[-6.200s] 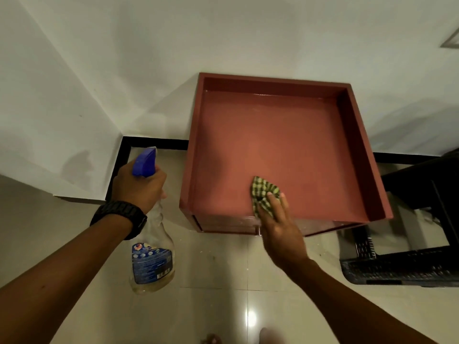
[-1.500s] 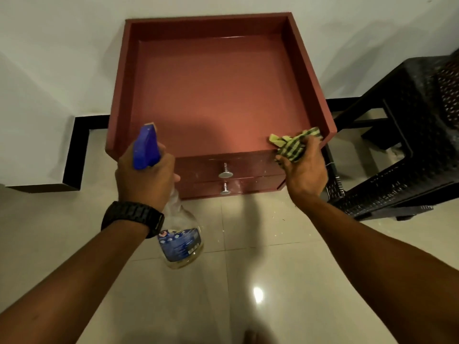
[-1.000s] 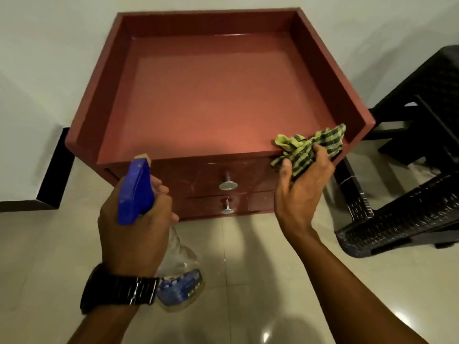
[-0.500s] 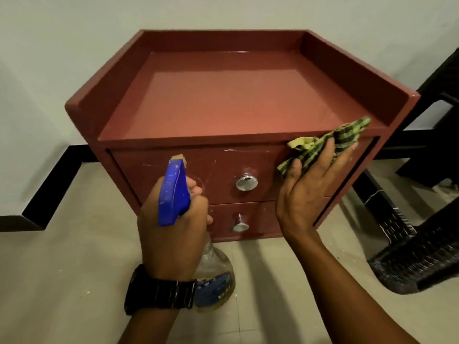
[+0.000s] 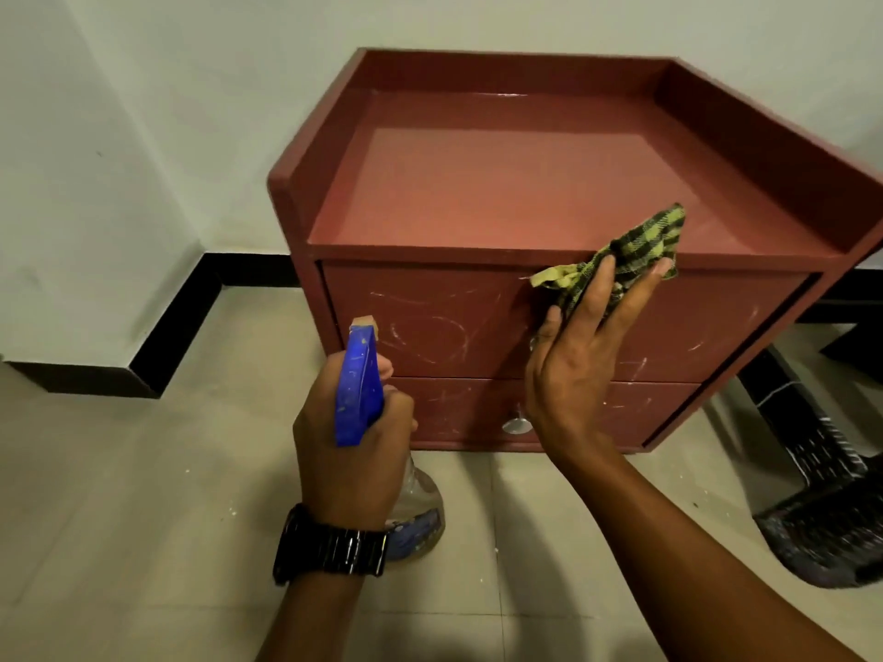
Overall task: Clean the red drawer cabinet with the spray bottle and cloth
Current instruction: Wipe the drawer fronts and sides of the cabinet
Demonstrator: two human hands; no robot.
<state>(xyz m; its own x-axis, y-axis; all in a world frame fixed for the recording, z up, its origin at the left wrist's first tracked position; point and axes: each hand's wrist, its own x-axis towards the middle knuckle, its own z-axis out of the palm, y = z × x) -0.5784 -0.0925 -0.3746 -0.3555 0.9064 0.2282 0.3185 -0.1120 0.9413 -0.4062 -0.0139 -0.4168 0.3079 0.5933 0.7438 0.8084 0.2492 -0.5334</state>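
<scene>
The red drawer cabinet (image 5: pixel 501 183) stands on the floor against the wall, with two drawers facing me. White streaks mark the upper drawer front (image 5: pixel 430 322). My right hand (image 5: pixel 580 370) presses a green and black checked cloth (image 5: pixel 630 250) flat against the top of that drawer front, near its middle, hiding the upper knob. The lower drawer's silver knob (image 5: pixel 516 425) shows beside my wrist. My left hand (image 5: pixel 349 456) grips the clear spray bottle (image 5: pixel 415 513) by its neck, its blue trigger head (image 5: pixel 358 384) pointing at the left part of the cabinet front.
A black plastic stool (image 5: pixel 822 508) stands right of the cabinet, close to its side. White walls with a black skirting (image 5: pixel 172 327) form a corner on the left. Pale floor tiles (image 5: pixel 143 518) spread in front of the cabinet.
The view has dropped lower and shifted, bringing the drawer fronts closer. My right hand slid the cloth left along the upper drawer front. The spray bottle stays aimed at the front.
</scene>
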